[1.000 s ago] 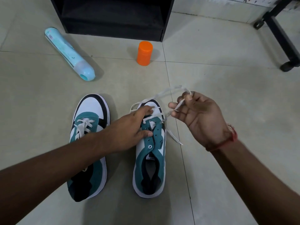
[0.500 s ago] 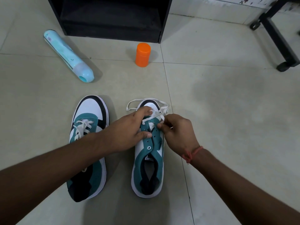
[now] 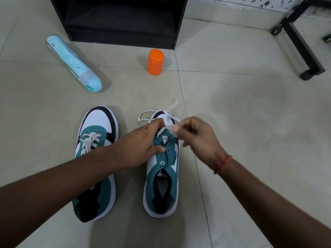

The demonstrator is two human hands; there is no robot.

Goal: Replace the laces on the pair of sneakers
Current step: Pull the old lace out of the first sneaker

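White lace is being drawn through the right sneaker: your right hand pinches it, your left hand grips the upper. Next, judged: free the lower crossing.

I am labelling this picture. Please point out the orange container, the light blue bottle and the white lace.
orange container (image 3: 155, 62), head view, side wall.
light blue bottle (image 3: 71, 59), head view, mid body.
white lace (image 3: 143, 115), head view, loose loop.
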